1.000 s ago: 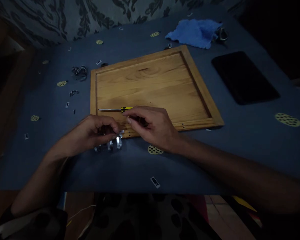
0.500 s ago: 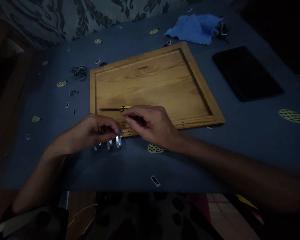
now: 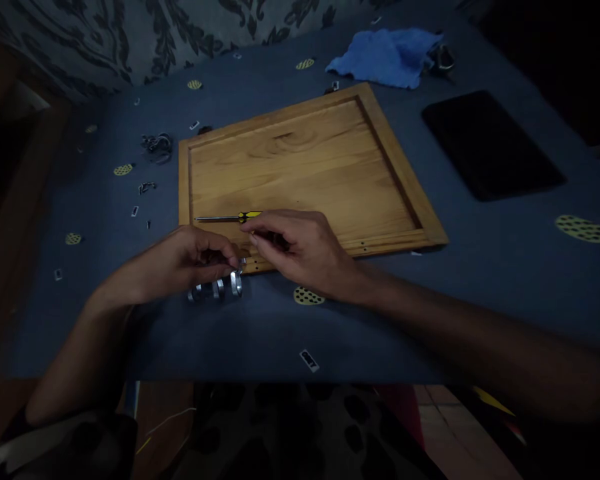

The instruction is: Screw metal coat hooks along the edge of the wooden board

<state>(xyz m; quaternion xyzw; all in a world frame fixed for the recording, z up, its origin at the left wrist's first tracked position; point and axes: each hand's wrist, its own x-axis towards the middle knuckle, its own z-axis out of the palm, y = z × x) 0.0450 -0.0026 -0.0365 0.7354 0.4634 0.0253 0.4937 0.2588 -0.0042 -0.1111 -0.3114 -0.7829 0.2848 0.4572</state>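
Dim room. Dark-blue, yellow-motif tablecloth (image 3: 380, 340) before you; grey leaf-patterned wall (image 3: 200, 33) behind. Framed tan wooden panel (image 3: 290, 173) on it. Your right hand (image 3: 303, 247): fingers pinched, contents unclear, beside yellow-black screwdriver (image 3: 217, 219) over the panel. Your left hand (image 3: 187, 260) pinches silvery curved metal fitting (image 3: 236, 284) at panel's near edge.

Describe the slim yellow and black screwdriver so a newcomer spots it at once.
On the dark blue patterned tablecloth lies a framed wooden panel. Over its near left part, the screwdriver points left, handle partly hidden by the right hand. Its straight shaft and yellow handle differ from the curved silvery metal pieces by the left hand.
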